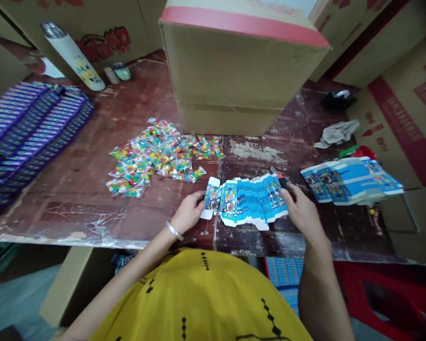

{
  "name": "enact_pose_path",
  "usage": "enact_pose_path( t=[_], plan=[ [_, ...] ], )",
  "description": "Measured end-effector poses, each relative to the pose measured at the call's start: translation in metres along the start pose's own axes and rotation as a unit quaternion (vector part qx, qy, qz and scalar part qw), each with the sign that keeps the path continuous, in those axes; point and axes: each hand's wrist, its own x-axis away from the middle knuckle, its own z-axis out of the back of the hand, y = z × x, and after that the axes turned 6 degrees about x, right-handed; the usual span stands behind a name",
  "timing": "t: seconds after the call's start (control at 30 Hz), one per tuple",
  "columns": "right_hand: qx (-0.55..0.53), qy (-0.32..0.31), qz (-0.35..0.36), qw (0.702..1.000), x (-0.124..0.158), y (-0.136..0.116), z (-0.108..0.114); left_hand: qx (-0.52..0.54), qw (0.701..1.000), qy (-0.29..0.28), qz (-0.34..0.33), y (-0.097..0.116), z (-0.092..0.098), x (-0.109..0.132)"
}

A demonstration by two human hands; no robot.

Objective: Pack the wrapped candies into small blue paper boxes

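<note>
My left hand [187,213], with a silver bangle on the wrist, pinches a small printed carton [212,198] between thumb and fingers; its white flaps stick out at top and bottom. Just right of it, a fanned row of flat blue cartons [250,201] lies on the table. My right hand [301,210] is closed on the right end of that row, its thumb on top and other fingers partly hidden. A small black and red object [282,180] shows by its fingertips; I cannot make out what it is. Beyond my left hand lies a pile of candy packets [159,151].
A large cardboard box [241,76] stands behind the candy. Stacked purple boxes [31,137] fill the left side, near a white flask [74,57]. More flat blue cartons [351,182], a grey cloth [337,133] and a black tape dispenser [338,99] are at right.
</note>
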Motion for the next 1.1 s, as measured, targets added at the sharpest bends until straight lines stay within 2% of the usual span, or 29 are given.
enact_pose_path(
  t=[0.23, 0.4, 0.63, 0.83, 1.1],
  plan=[
    [-0.004, -0.015, 0.005, 1.0, 0.0, 0.0, -0.002, -0.05, 0.999, -0.011, -0.008, 0.02, -0.003, 0.004],
    [-0.009, -0.024, -0.002, 1.0, -0.003, 0.004, -0.008, 0.006, 0.999, -0.039, -0.005, 0.029, -0.022, 0.003],
    [-0.066, -0.042, 0.011, 0.997, -0.008, 0.008, -0.011, -0.068, 0.995, -0.043, -0.062, 0.023, -0.043, -0.01],
    [-0.093, -0.052, 0.013, 0.994, -0.007, 0.006, -0.013, -0.121, 0.989, -0.038, -0.076, 0.02, -0.044, -0.02],
    [-0.16, -0.084, 0.02, 0.983, -0.012, 0.008, -0.018, -0.111, 0.99, -0.038, -0.073, 0.018, -0.046, -0.027]
  ],
)
